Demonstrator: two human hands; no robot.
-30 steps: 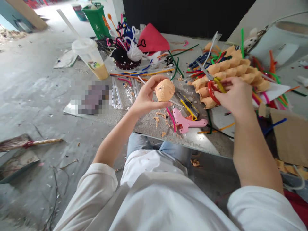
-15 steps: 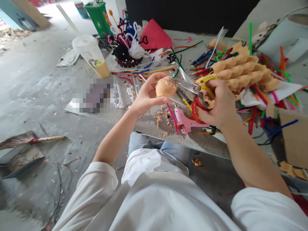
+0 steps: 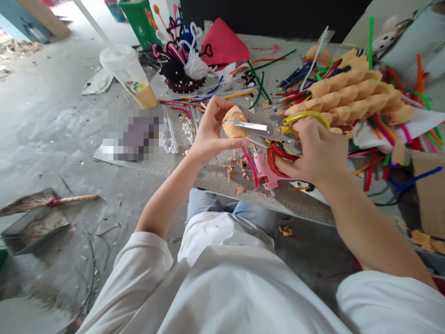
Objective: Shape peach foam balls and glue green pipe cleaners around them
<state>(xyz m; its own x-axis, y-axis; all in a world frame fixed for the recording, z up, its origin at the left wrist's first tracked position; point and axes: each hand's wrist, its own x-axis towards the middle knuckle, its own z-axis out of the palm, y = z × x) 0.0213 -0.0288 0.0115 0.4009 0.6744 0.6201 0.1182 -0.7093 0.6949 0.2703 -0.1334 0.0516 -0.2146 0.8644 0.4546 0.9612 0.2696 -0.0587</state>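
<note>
My left hand [image 3: 210, 127] grips a rough orange foam ball [image 3: 232, 123], its fingers wrapped around the ball's left side. My right hand [image 3: 316, 150] holds scissors [image 3: 267, 127] with yellow and red loop handles, and their steel blades press against the ball. Under the hands lies a pink glue gun [image 3: 264, 170], partly hidden. Orange foam shavings [image 3: 232, 172] are scattered on the grey table [image 3: 292, 204]. To the right stands a ridged stack of orange foam cones [image 3: 351, 95], beside tangled multicoloured pipe cleaners [image 3: 385, 125].
A plastic cup [image 3: 128, 69], a red felt piece [image 3: 222, 44] and a black pearl-studded form [image 3: 182, 79] stand at the table's back. Beyond it is a green bin [image 3: 139, 21]. A broom [image 3: 45, 204] and dustpan [image 3: 34, 229] lie on the concrete floor at left.
The scissors have moved left from above the foam cones, and their blades now reach the ball. My right hand has moved left with them. The view has shifted slightly.
</note>
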